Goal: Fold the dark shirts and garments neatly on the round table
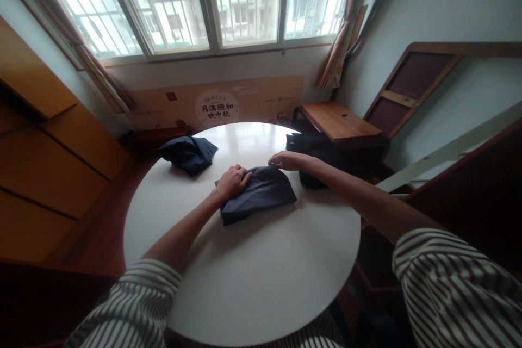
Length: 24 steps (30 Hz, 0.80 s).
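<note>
A folded dark grey garment (263,193) lies on the white round table (253,277), its layers stacked and its near edge slanting. My left hand (234,180) rests on the garment's left end, palm down, thumb apart from the fingers. At the garment's far edge, my right hand (287,161) has its fingers stretched leftward, the tips touching or just above the cloth. Beyond my right forearm sits a pile of black folded cloth (312,147), partly hidden by that arm. A crumpled navy cloth (190,153) lies at the table's far left.
A wooden chair (340,119) stands past the table's far right side. Orange-brown cabinets (53,174) line the left. Behind the table are a printed cardboard panel (171,103) and barred windows (244,0) with curtains (336,60) at the sides.
</note>
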Motion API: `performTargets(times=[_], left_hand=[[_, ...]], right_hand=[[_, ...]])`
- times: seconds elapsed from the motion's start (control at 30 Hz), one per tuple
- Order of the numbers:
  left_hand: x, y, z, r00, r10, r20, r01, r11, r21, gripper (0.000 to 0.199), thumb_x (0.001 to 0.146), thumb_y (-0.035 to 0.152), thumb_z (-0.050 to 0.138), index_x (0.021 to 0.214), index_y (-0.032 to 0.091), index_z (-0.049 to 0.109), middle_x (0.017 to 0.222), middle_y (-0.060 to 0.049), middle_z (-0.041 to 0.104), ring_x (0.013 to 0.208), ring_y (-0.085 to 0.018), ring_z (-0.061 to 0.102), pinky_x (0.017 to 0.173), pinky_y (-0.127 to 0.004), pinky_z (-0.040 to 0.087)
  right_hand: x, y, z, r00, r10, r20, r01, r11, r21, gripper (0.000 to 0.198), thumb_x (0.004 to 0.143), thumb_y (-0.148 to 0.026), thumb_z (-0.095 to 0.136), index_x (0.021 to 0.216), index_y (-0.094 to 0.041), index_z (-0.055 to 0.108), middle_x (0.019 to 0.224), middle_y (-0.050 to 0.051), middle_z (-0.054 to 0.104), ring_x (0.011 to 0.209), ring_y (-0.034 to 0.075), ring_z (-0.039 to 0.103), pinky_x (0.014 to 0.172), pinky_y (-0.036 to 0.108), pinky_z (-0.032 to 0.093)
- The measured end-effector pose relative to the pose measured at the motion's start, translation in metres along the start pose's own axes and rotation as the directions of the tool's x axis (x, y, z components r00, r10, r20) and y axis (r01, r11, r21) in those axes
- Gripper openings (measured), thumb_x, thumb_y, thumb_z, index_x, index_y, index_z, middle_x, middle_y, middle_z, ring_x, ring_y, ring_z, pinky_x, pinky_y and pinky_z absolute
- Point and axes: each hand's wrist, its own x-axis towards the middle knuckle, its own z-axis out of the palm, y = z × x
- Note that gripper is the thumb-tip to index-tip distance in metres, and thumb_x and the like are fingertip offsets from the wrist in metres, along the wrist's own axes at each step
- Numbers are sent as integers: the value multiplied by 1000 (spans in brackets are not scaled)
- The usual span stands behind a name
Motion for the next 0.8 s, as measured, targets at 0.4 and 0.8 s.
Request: performTargets(times=[0.4, 0.8], left_hand=[[-7, 5, 5, 999, -20, -49, 23, 997, 69, 44, 104, 48, 32, 108, 20, 66, 107, -11, 61, 105, -25, 57, 88, -35, 46], [-6, 5, 5, 999, -12, -47, 16, 997, 71, 44, 104, 47, 31, 106, 19, 65, 106, -11, 61, 103, -26, 57, 86, -35, 46]], right_hand=[[-1, -19, -10, 845, 528, -87, -439, 777, 451, 32, 81, -37, 76, 65, -10, 68, 55, 3, 64, 43, 8, 53, 45, 19, 42], [9, -34, -6, 799, 600, 36, -560, 722, 406, 12, 77, -18, 76, 70, -9, 73, 48, 2, 61, 46, 10, 57, 45, 18, 46]])
